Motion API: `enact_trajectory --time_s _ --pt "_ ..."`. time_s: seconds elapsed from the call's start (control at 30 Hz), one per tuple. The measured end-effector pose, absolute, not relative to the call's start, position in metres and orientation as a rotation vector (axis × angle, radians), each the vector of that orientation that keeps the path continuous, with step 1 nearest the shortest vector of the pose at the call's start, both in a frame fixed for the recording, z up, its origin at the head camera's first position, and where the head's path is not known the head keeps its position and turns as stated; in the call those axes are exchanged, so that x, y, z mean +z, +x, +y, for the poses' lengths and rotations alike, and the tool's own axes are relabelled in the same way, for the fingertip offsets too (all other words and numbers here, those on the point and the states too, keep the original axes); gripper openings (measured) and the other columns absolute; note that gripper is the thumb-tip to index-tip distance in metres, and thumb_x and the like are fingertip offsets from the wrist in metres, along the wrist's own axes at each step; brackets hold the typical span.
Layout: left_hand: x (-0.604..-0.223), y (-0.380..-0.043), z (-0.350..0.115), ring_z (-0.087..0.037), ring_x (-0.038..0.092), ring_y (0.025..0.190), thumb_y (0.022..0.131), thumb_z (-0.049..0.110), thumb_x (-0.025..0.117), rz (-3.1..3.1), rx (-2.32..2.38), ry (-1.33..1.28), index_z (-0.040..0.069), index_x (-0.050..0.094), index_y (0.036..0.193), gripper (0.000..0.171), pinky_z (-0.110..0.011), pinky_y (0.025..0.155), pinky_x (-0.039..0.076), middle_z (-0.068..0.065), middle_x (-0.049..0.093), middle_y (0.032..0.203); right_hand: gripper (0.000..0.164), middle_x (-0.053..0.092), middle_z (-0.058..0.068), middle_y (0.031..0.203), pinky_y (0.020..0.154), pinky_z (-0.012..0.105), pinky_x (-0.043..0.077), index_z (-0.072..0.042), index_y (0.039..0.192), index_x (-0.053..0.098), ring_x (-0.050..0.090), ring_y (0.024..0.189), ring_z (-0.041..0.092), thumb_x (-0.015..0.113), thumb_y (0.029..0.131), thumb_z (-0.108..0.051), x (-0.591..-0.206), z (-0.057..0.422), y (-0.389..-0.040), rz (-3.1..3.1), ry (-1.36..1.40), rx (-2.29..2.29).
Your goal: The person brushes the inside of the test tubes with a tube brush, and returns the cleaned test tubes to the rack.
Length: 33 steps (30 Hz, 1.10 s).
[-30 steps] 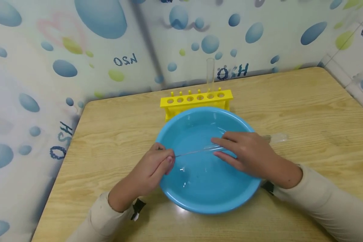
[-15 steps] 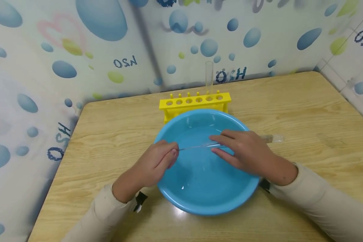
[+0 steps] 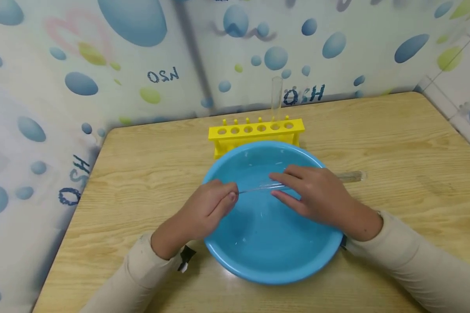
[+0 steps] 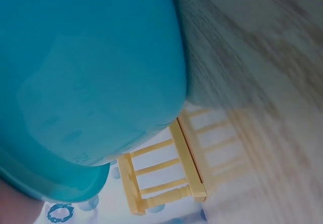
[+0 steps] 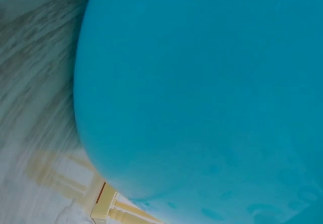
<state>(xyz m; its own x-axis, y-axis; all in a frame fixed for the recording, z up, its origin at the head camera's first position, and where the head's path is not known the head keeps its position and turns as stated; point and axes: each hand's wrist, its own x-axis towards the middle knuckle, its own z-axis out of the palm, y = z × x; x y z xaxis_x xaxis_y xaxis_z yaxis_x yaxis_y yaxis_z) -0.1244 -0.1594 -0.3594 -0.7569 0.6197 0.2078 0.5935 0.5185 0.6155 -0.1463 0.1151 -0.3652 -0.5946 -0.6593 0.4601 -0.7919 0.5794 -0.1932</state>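
In the head view my left hand (image 3: 207,211) grips the thin wire handle (image 3: 250,190) of a test tube brush over the left side of a blue basin (image 3: 274,279). The wire runs into the mouth of a clear glass test tube (image 3: 278,186). My right hand (image 3: 321,195) holds that tube around its middle, palm down, above the basin's right side. Past the right hand, the brush's bristles (image 3: 350,176) show inside the tube, close to its closed end. Both wrist views are mostly filled by the basin's outer wall (image 4: 101,72).
Behind the basin stands a yellow test tube rack (image 3: 256,129), with one clear test tube (image 3: 276,98) upright in it. The basin rests on a wooden table (image 3: 152,165). A wall (image 3: 203,52) printed with blue drops borders the table's back and left.
My left hand has moved right and slightly up, toward my right hand. The brush has slid deeper into the tube, its bristles now nearer the closed end. The right hand stays nearly in place.
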Motion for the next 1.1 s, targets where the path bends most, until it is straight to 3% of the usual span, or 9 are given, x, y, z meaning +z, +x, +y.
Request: enact_trajectory --time_s 0.73,1.1 --pt "-0.3581 -0.1266 -0.1599 -0.006 0.041 0.063 0.102 0.011 0.043 2.744 1.055 1.188 0.014 0.049 0.078 0.025 -0.025 0.059 0.04 0.006 0.042 0.063 0.045 0.071 0.006 0.089 0.065 0.03 0.059 -0.009 0.114 0.072 0.065 0.073 0.015 0.086 0.076 -0.028 -0.3604 0.1127 -0.1452 -2.396 1.206 0.603" --pt "-0.3631 -0.1227 -0.1609 -0.008 0.042 0.065 0.099 0.005 0.047 2.724 1.302 1.086 0.013 0.049 0.073 0.028 -0.025 0.06 0.038 0.004 0.043 0.064 0.044 0.075 0.009 0.096 0.074 0.043 0.061 -0.007 0.111 0.072 0.073 0.084 0.024 0.087 0.073 -0.023 -0.3624 0.1134 -0.1446 -2.361 1.146 0.533"
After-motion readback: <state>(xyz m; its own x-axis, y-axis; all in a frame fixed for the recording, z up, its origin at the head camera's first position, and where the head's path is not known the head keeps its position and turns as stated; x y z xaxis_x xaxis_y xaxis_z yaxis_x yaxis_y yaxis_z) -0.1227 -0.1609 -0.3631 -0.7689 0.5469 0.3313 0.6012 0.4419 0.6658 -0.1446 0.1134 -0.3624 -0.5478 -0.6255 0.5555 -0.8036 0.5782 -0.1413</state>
